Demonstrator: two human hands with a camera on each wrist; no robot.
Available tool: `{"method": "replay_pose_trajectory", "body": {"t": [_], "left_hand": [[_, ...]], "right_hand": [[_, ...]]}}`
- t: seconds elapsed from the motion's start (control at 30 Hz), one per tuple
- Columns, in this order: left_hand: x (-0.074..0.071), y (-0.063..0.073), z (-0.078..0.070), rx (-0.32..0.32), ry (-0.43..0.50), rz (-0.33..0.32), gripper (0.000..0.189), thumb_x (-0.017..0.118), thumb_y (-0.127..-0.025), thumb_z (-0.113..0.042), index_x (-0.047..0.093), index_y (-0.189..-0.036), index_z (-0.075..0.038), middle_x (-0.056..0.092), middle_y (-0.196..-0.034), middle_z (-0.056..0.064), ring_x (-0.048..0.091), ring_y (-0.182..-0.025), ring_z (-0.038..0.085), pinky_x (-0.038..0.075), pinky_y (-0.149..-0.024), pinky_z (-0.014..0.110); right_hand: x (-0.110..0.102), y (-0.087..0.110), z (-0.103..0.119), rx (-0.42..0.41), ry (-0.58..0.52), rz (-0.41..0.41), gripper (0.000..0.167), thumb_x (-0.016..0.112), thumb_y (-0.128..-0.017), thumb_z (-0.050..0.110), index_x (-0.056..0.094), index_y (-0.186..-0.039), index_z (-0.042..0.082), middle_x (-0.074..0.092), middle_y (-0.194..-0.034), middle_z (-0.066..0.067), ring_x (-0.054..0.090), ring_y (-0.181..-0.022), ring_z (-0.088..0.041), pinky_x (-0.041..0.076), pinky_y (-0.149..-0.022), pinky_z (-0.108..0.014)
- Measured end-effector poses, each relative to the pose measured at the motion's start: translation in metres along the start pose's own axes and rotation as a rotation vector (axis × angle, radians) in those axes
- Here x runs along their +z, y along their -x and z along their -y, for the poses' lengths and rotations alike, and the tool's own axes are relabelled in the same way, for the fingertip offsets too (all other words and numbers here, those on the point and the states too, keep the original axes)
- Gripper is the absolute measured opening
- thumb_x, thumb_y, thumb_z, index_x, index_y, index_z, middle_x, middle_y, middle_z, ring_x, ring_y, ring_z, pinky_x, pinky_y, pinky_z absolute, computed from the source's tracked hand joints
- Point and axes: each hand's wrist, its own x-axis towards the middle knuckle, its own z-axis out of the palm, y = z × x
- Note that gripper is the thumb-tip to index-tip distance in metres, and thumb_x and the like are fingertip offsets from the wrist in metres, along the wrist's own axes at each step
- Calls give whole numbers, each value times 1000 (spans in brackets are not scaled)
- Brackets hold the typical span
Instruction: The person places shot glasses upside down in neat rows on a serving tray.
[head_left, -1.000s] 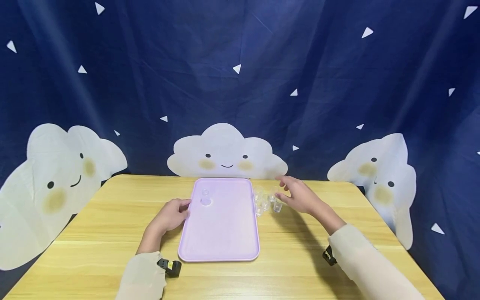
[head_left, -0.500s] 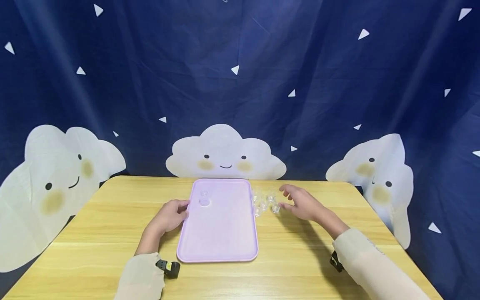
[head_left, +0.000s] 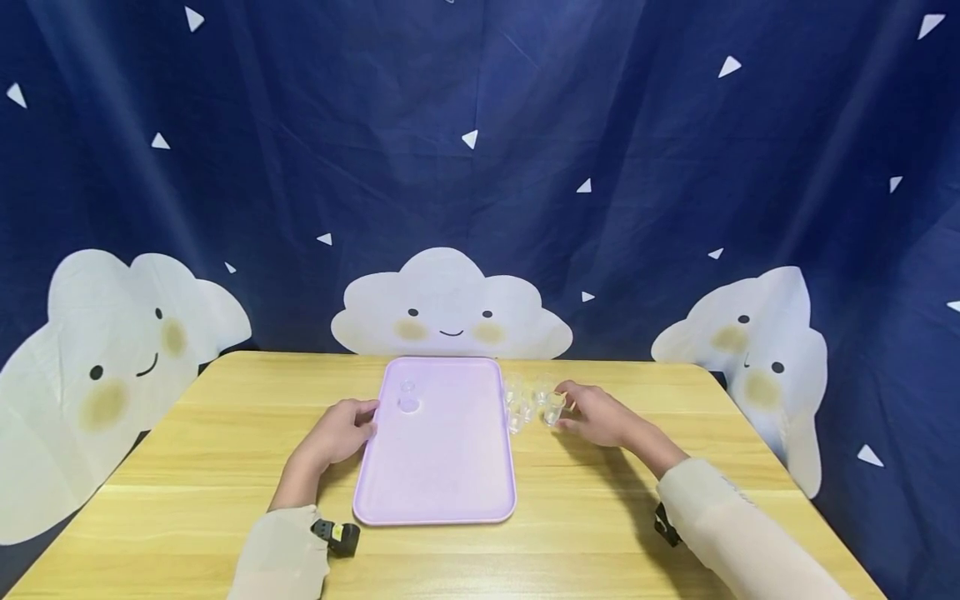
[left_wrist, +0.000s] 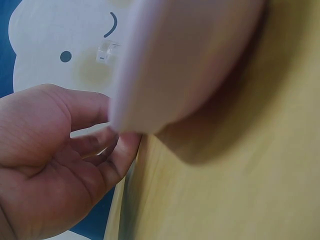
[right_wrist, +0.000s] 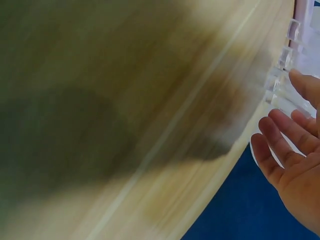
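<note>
My left hand (head_left: 341, 433) grips the left rim of a pale purple tray (head_left: 442, 467); in the left wrist view its thumb lies at the edge of the tray (left_wrist: 165, 65) with the fingers curled beneath. On the tray's far left part stands a small clear cup (head_left: 408, 400). Several more clear cups (head_left: 516, 417) stand close together just right of the tray. My right hand (head_left: 600, 415) is beside the nearest clear cup (head_left: 552, 410), thumb and fingertips around its right side. In the right wrist view the fingers (right_wrist: 287, 135) are spread and relaxed, near the cups (right_wrist: 282, 75).
The wooden table (head_left: 600, 533) runs back to a dark blue curtain (head_left: 450, 167) with white clouds and triangles. A small black wrist camera (head_left: 341, 537) is strapped at the left sleeve, another black one (head_left: 666, 525) at the right.
My right hand has come down and its fingers have closed in around the nearest cup, which stands a little higher in the view. The left hand stays on the tray's rim.
</note>
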Motion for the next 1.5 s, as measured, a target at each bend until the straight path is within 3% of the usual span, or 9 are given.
{"method": "replay_pose_trajectory", "body": {"t": [0.43,0.8,1.27,1.5], "left_hand": [[0,1,0,11,17,0,43,56,-98,-1,55,-140,10,59,-138,30,52,-132,48,43,-110,60],[0,0,1,7,8,-9,43,57,-98,-2,56,-140,8,59,-135,31,52,-131,48,43,-110,60],[1,-1,-1,18,17,1,43,56,-99,-1,56,-140,10,59,-138,29,51,-134,47,42,-111,60],[1,0,-1,-4,16,3,44,55,-99,-2,55,-142,9,57,-139,31,49,-134,49,40,-112,61]], "right_hand": [[7,-8,-7,48,-155,33,38,78,-91,14,60,-120,-4,71,-91,-3,68,-83,-16,58,-76,-34],[9,-14,-12,89,-393,54,24,78,-88,6,65,-106,-4,69,-98,-12,71,-87,-21,58,-72,-29],[0,-7,-10,102,-380,19,28,79,-88,11,66,-108,-5,70,-106,-15,73,-96,-28,60,-79,-33],[-16,-7,-1,91,-344,-11,23,78,-87,10,66,-104,-1,69,-105,-12,73,-93,-22,58,-79,-33]]}}
